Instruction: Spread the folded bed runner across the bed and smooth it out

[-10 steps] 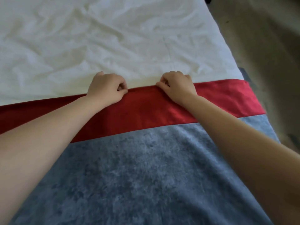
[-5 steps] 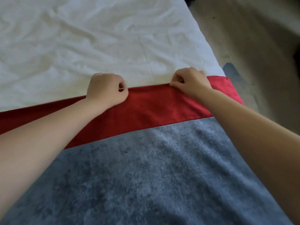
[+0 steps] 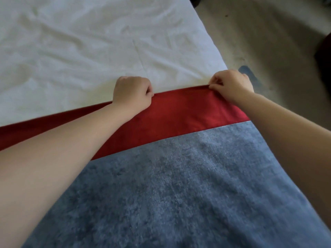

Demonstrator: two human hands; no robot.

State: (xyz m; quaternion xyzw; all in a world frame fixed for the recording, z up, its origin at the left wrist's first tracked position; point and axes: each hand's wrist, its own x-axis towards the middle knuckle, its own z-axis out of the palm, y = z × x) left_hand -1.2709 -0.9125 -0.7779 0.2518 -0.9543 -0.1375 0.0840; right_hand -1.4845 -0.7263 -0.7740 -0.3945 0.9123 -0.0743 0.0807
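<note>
The bed runner is blue-grey plush with a red satin band along its far edge. It lies flat across the white sheet of the bed. My left hand grips the red band's far edge near the middle, fingers curled under. My right hand pinches the same edge at the bed's right side, where the runner drops over the mattress edge. Both forearms reach out over the runner.
The white sheet beyond the runner is creased. Beige carpet lies to the right of the bed, with a blue patch just past my right hand. A dark piece of furniture stands at the far right.
My right hand has slid rightward along the red edge to the bed's right side. My left hand has stayed on the edge near the middle.
</note>
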